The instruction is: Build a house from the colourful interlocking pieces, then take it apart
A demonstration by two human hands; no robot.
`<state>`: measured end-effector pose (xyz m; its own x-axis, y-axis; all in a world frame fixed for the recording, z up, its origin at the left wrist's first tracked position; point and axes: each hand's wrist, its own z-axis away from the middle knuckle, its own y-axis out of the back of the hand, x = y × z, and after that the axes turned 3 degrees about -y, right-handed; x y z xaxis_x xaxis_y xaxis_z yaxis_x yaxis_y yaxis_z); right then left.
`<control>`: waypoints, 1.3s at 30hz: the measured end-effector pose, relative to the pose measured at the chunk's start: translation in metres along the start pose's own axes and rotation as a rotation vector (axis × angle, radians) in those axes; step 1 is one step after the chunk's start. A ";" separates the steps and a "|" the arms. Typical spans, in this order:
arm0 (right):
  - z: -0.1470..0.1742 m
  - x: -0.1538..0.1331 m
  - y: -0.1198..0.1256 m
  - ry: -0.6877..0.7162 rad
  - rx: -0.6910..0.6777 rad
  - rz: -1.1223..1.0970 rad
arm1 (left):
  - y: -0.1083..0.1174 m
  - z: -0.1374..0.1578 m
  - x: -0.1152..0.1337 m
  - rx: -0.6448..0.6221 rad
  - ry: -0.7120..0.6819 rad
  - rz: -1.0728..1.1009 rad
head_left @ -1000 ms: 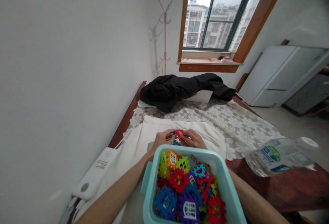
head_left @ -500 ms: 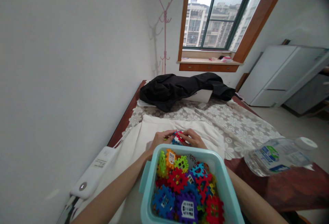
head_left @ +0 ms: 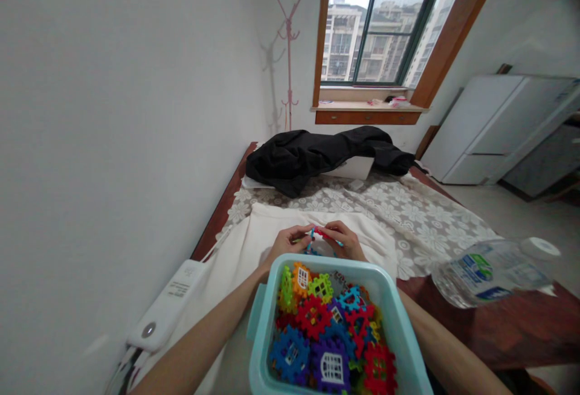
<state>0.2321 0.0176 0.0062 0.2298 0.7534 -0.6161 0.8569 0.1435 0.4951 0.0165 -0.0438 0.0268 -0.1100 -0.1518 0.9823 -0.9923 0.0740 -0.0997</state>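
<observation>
Just beyond a light blue plastic bin (head_left: 385, 280), both of my hands meet over the white cloth. My left hand (head_left: 290, 241) pinches a blue interlocking plastic piece (head_left: 312, 239), seen nearly edge-on. Between the fingers of my right hand (head_left: 345, 241) is a red interlocking piece (head_left: 319, 232), which touches the blue one or lies right against it. More blue shows below them, partly hidden by the bin's rim. The bin holds several notched building pieces, among them a purple one with a white window (head_left: 330, 368) and a red one (head_left: 313, 316).
A plastic bottle (head_left: 489, 271) stands at the right on the dark red tabletop (head_left: 498, 334). To the left lies a white power strip (head_left: 170, 304) with cables. Black cloth (head_left: 312, 153) covers a white box (head_left: 351, 168) at the back, on a floral tablecloth (head_left: 426, 220).
The small pieces between my hands have turned: the red one, earlier facing up, now shows more edge-on, with the blue one standing beside it. My fingers have shifted slightly; the bin stays put.
</observation>
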 end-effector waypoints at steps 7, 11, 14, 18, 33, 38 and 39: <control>-0.003 -0.003 -0.002 -0.186 -0.028 -0.248 | 0.004 -0.003 0.006 -0.067 0.142 0.142; 0.000 -0.001 0.001 -0.196 0.077 -0.138 | 0.006 -0.004 0.010 0.101 0.076 0.145; 0.000 0.002 0.005 -0.055 -0.136 0.109 | 0.012 -0.008 0.009 0.310 -0.020 0.156; -0.001 0.004 -0.002 0.112 -0.447 0.294 | 0.022 -0.014 0.005 0.454 -0.082 0.183; -0.008 -0.001 0.008 -0.052 -0.495 0.457 | 0.022 -0.017 -0.003 0.424 -0.005 0.328; -0.016 -0.011 0.033 -0.114 -0.474 0.497 | 0.021 -0.018 -0.002 0.418 -0.005 0.331; -0.018 -0.013 0.041 -0.175 -0.479 0.512 | 0.021 -0.018 -0.002 0.420 -0.005 0.331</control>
<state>0.2564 0.0252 0.0454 0.6536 0.6930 -0.3042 0.3348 0.0958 0.9374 -0.0033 -0.0244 0.0259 -0.4202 -0.1922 0.8869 -0.8420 -0.2819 -0.4600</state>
